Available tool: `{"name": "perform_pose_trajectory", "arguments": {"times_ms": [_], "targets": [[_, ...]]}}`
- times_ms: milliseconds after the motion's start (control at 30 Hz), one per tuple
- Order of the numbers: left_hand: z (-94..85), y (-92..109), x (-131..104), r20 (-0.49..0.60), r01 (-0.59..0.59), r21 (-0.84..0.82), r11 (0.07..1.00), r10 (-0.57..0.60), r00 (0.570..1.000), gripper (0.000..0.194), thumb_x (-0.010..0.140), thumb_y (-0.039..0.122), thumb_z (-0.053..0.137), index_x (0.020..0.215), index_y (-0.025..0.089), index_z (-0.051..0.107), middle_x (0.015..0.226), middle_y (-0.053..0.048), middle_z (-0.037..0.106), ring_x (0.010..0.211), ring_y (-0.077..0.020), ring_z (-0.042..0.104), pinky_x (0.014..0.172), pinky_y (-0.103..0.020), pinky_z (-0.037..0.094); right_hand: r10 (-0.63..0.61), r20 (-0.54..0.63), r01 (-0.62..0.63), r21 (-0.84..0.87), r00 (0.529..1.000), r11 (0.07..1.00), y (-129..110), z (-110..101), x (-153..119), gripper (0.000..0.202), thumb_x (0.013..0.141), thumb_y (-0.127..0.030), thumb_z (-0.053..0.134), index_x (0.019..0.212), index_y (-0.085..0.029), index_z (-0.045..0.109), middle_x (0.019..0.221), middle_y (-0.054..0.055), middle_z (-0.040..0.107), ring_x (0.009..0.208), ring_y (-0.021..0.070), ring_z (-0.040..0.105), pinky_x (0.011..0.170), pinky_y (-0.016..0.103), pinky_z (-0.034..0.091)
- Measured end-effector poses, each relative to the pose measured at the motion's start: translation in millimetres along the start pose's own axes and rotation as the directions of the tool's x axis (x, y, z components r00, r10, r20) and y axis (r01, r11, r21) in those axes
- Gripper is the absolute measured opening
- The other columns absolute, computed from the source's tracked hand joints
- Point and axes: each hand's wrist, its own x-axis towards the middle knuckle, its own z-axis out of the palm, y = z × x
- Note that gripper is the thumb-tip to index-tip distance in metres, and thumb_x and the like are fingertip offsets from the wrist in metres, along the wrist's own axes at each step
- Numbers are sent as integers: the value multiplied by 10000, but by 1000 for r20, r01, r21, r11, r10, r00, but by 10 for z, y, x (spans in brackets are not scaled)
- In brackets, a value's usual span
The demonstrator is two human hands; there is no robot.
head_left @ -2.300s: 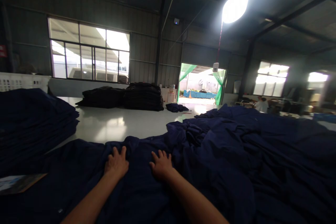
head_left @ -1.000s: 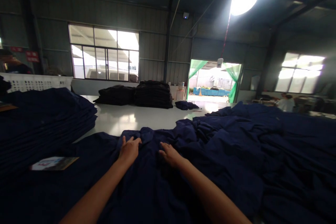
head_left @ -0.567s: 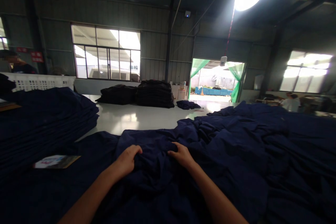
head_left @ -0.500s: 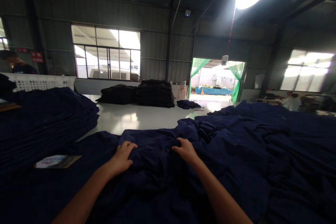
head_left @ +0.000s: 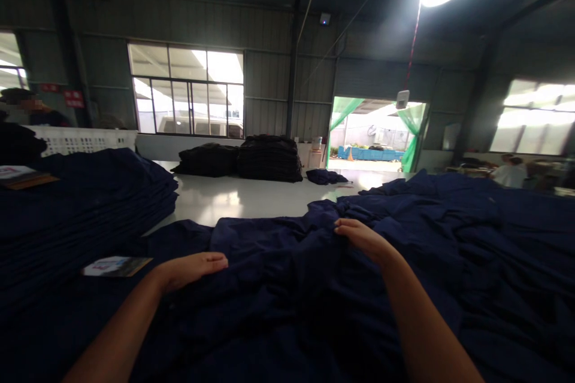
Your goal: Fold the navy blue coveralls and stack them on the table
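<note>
A rumpled navy garment (head_left: 278, 251) lies spread in front of me on the table. My left hand (head_left: 193, 269) is closed on its left part, thumb along the top, with the other fingertips partly out of sight. Further right, my right hand (head_left: 362, 239) pinches the same cloth between thumb and fingers, and a fold rises toward it. To the left of my left hand, a card with a printed picture (head_left: 117, 266) rests on navy cloth. A big loose heap of navy garments (head_left: 449, 233) lies against the right side.
At left stands a stack of folded navy garments (head_left: 108, 191) with another card (head_left: 27, 175) on it. Behind are a white crate (head_left: 90, 140) and a person (head_left: 40, 114). Black folded stacks (head_left: 269, 158) and a small navy bundle (head_left: 326, 176) sit on the pale table (head_left: 206, 197).
My hands have moved apart: the right one up and to the right with the cloth, the left one slightly left. Its fingers, spread before, are now drawn together. The view has shifted slightly.
</note>
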Motion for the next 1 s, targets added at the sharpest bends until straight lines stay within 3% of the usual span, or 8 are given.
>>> {"name": "perform_pose_trajectory", "arguments": {"times_ms": [167,333,500,600,667,800,933,1000], "targets": [[67,-165,110,27,108,15,994,-108,994,349,591,276,534,910,171,630,954,-35,668,898,-213,590,772,-272,450,48,57,-48,-8,997,999,-23,-79,-42,389,572,-512,666,545,-185,458,515,-59,399,507,79,366,490,230,298],[-48,-219,82,-22,105,-11,994,-105,994,316,590,349,544,841,177,632,869,-11,671,853,-214,589,741,-276,448,-19,-161,82,397,987,914,62,-274,-64,313,523,-384,666,637,-215,429,549,-77,422,490,74,405,470,209,319],[-185,-162,-110,-168,-4,-213,977,-32,985,394,667,534,542,842,183,576,875,-8,621,824,-189,554,740,-273,430,195,-74,-172,242,978,955,248,-398,-88,374,488,-253,638,853,-210,567,659,-25,575,579,124,528,512,231,392],[-172,-188,-152,-189,-33,-379,925,-42,981,404,678,577,537,817,198,526,761,17,565,721,-155,517,656,-254,413,67,-81,-36,331,994,943,335,-367,-49,498,573,-322,564,1062,-232,553,769,-3,619,666,150,582,604,263,447],[-154,-232,-118,-185,-33,-335,942,-31,982,383,649,568,553,721,196,494,676,32,506,663,-140,476,626,-250,388,67,-92,-38,288,993,957,364,-318,-6,492,598,-312,534,1083,-237,555,769,-7,622,650,147,580,609,265,455],[-161,-308,-33,-136,46,-158,986,-68,988,278,554,452,555,662,200,510,646,29,494,670,-159,472,665,-277,382,228,-13,-227,45,974,973,331,-247,-1,390,622,-310,608,991,-188,637,827,45,656,710,169,600,633,272,484],[-181,-358,-22,-133,-22,-191,981,-4,991,368,522,328,513,875,222,516,832,15,554,824,-182,508,755,-281,403,-11,86,-10,247,996,969,319,-321,-43,628,664,-451,624,1247,-247,509,1007,53,656,821,186,623,706,292,500],[-145,-372,16,-220,54,-66,996,-68,973,338,502,280,515,831,214,473,807,16,517,817,-178,498,751,-277,407,21,64,-27,104,998,994,395,-365,8,565,632,-418,654,1156,-217,588,964,56,667,815,194,619,714,294,494]]}}
